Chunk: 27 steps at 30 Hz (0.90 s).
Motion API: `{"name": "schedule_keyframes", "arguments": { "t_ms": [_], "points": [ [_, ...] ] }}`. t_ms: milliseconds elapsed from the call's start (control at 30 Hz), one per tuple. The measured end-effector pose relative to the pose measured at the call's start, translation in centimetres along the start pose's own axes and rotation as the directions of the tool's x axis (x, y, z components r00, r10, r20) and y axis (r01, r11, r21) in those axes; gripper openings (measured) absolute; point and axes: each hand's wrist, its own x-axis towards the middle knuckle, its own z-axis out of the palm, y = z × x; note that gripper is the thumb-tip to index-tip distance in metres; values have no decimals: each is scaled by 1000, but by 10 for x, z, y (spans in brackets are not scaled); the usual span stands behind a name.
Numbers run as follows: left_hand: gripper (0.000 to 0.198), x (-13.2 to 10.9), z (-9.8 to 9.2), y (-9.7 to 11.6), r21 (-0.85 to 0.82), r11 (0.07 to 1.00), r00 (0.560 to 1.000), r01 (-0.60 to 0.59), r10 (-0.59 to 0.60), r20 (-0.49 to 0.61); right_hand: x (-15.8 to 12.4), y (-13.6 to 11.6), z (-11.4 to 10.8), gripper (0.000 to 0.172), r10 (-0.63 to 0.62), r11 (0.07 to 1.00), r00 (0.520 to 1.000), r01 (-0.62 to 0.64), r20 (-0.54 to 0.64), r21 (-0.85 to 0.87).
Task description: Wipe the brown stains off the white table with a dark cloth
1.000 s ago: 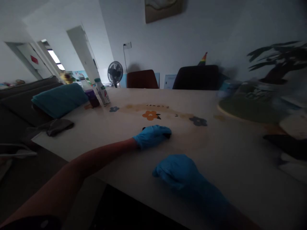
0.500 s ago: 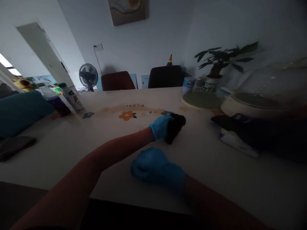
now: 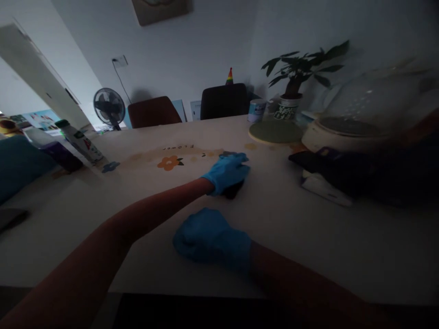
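Note:
My left hand [image 3: 228, 172], in a blue glove, presses down on a black cloth [image 3: 233, 190] on the white tabletop [image 3: 151, 269]. Most of the cloth is hidden under the palm and fingers; a dark part shows below the hand. Closer to me, my right hand [image 3: 210, 238], gloved in blue too, rests on the table as a closed fist, with nothing seen in it. An orange flower print [image 3: 169, 162] and the printed word "Flower" lie left of my left hand.
Two bottles, one white with a green cap [image 3: 80, 141], stand at the left. Toward the back right are a round green mat [image 3: 276, 131], a can [image 3: 257, 111], a potted plant [image 3: 288, 107] and a clear-domed appliance [image 3: 346, 137]. Dark fabric [image 3: 329, 173] lies over a white object.
My left hand has turned flatter over the black cloth, now covering most of it. The view has shifted, so everything sits further left; my right fist stays closed on the table.

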Motion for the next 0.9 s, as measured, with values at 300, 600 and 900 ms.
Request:
{"name": "schedule_keyframes", "arguments": {
  "t_ms": [300, 600, 900],
  "points": [
    [67, -12, 37, 18, 437, 892, 977, -118, 26, 211, 7, 7, 22, 37, -67, 996, 974, 52, -217, -73],
    [62, -72, -7, -29, 357, 931, 990, -72, 24, 137, 8, 19, 34, 40, 6, 998, 983, 6, -182, 62],
    [74, -166, -112, -105, 506, 832, 960, 227, -280, 29, 4, 21, 29, 26, 0, 989, 995, 15, -101, 150]
  ]
}}
